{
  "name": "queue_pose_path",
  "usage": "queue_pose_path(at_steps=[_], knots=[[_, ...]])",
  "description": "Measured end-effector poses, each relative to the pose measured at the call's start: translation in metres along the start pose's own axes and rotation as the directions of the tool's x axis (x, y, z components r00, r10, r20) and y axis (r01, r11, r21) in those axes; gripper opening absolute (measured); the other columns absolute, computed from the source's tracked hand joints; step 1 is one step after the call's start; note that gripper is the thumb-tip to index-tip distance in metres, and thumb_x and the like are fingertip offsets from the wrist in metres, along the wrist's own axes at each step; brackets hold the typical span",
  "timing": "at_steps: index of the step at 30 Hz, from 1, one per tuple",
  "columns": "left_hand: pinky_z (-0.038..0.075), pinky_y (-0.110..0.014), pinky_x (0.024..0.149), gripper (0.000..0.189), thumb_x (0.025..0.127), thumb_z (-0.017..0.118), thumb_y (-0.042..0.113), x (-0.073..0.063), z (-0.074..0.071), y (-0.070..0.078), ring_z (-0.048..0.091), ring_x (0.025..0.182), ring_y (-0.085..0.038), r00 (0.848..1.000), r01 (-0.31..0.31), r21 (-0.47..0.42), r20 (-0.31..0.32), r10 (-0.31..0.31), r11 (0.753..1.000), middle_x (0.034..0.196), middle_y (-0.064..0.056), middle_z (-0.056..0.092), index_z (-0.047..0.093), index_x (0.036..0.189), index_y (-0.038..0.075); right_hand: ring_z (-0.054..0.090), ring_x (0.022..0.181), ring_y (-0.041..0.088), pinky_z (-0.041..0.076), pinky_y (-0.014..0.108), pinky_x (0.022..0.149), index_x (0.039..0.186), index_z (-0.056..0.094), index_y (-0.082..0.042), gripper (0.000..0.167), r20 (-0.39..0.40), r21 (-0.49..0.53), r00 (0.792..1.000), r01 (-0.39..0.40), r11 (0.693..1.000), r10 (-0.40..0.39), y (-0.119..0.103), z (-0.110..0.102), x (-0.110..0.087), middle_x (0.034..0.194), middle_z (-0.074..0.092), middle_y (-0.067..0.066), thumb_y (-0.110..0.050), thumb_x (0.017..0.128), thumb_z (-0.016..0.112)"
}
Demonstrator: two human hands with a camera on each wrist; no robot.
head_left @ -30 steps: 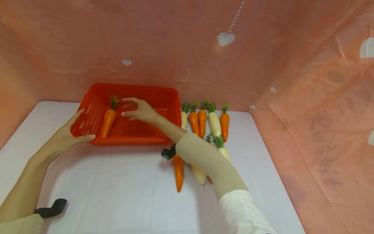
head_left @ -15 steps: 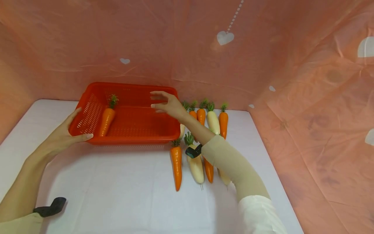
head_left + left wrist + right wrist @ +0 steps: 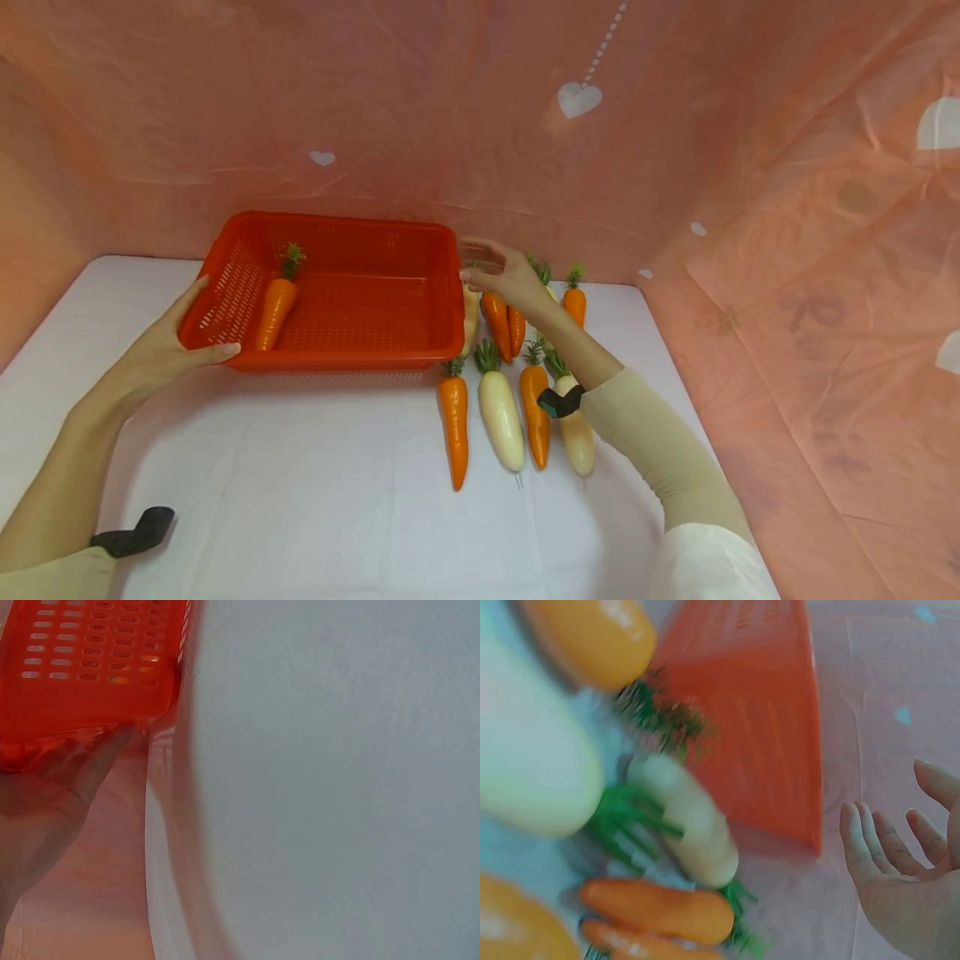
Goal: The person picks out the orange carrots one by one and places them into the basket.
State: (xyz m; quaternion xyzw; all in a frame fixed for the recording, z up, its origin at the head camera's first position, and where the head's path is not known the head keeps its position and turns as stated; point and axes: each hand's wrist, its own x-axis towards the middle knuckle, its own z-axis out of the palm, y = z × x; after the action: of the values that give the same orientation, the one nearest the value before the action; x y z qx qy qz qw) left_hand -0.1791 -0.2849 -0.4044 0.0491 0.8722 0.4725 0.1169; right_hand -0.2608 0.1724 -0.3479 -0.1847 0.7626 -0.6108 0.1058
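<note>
The left hand [image 3: 161, 350] grips the left end of the red perforated plastic basket [image 3: 390, 354] — thumb along its front rim. Right of that basket, the right hand [image 3: 510, 275] hovers with fingers apart and empty, just over the orange plastic carrots [image 3: 497, 321] beside the basket's right wall.

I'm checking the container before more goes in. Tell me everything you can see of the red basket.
The red basket is a rectangular, shallow tub of what looks like glossy plastic, with slotted walls and floor and a rolled rim. It sits upright on the white table, near the back. One orange carrot lies inside along its left wall. The left hand holds its near left corner; the right hand hovers beside its right edge.
</note>
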Motion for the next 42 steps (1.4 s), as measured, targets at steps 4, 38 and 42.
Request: queue_pose_path(at_steps=[4,38,42], knots=[[0.026,-0.078,0.100,0.105,0.094,0.066,0.033,0.001,0.001,0.000,0.008,0.141,-0.054,1.000,0.007,-0.004,0.003,-0.007,1.000,0.165,-0.020,-0.007,-0.019,0.156,0.028,0.054,0.126,0.034,0.049,0.051,0.100,0.147,0.048,-0.014,0.054,-0.034,-0.045,0.999,-0.002,0.999,0.000,0.008,-0.018,-0.015,0.145,0.050,0.012,-0.013,0.096,0.067],[0.024,-0.076,0.104,0.103,0.094,0.067,0.032,-0.006,0.000,-0.007,0.012,0.142,-0.051,0.999,0.006,-0.045,-0.034,-0.008,0.999,0.166,-0.017,-0.003,-0.017,0.156,0.035,0.051,0.130,0.039,0.049,0.036,0.100,0.148,0.044,-0.002,0.059,-0.260,-0.263,0.952,-0.233,0.936,0.164,0.080,-0.131,-0.074,0.149,0.046,0.020,-0.011,0.094,0.068],[0.021,-0.077,0.104,0.102,0.094,0.066,0.031,-0.006,0.002,-0.008,0.009,0.142,-0.051,0.999,-0.012,-0.051,-0.037,0.010,0.999,0.166,-0.015,-0.005,-0.015,0.156,0.035,0.043,0.135,0.043,0.044,0.051,0.105,0.149,0.041,0.000,0.062,-0.266,-0.190,0.932,-0.299,0.935,0.244,0.086,-0.133,-0.079,0.153,0.038,0.023,-0.005,0.093,0.066]])
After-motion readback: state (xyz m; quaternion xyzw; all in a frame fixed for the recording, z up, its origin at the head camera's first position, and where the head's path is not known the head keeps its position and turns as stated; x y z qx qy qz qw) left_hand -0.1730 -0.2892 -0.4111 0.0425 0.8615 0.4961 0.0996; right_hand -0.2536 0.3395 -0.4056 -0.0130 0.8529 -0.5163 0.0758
